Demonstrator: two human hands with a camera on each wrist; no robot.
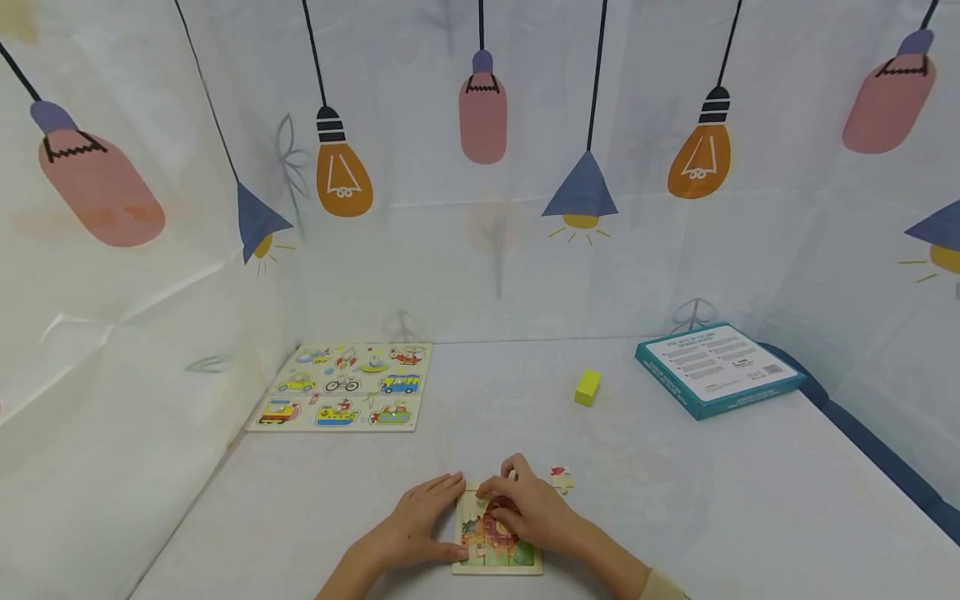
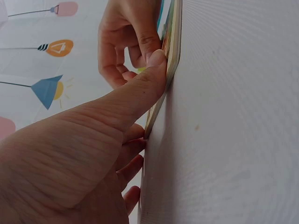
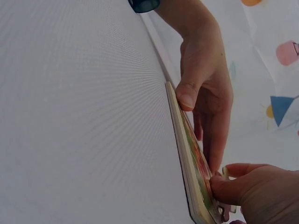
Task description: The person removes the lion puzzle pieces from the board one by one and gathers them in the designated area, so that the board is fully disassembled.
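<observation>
A small jigsaw puzzle in a wooden frame (image 1: 498,571) lies on the table in front of the person, its picture in red, orange and green. The left hand (image 1: 420,521) spans the frame's left side. Its thumb (image 2: 156,58) presses on the border while the fingers reach along to the far corner. Over the upper part of the puzzle, the right hand (image 1: 536,510) pinches a puzzle piece (image 3: 225,172) between thumb and finger; the hand hides most of the piece. A loose puzzle piece (image 1: 562,480) with red on it lies just beyond the right hand.
A vehicle picture board (image 1: 341,408) lies at the back left. Farther back on the right are a yellow block (image 1: 587,388) and a teal-edged flat box (image 1: 720,375). A white curtain (image 1: 495,275) printed with lamps hangs behind the table (image 1: 712,517).
</observation>
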